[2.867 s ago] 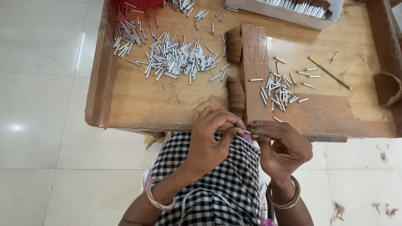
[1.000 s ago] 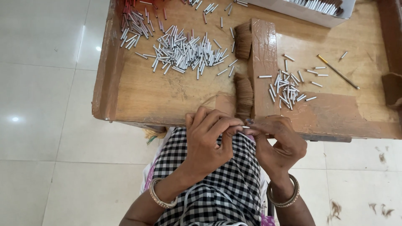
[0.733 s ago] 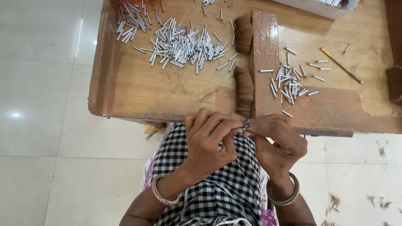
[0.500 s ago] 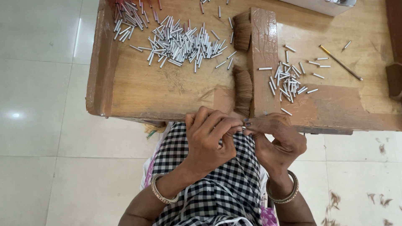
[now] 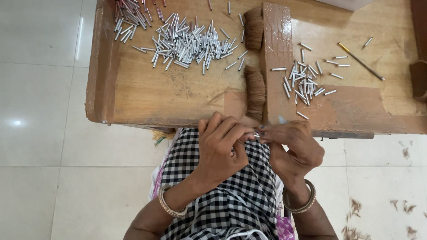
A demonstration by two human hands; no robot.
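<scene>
Left to right: a heap of metal tubes (image 5: 187, 44) on the desk (image 5: 178, 95); left hand (image 5: 220, 149) and right hand (image 5: 293, 146) pinching one small tube (image 5: 256, 134) between fingertips at the desk's near edge. Fitting step, seemingly; next needs a steady fingertip grip.

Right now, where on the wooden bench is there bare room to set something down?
Bare wood lies between the big heap of small silver metal tubes and the bench's near edge, left of the brown bristle bundle. Another patch is right of the smaller tube pile, below the thin brass-tipped stick. Both piles are crowded.
</scene>
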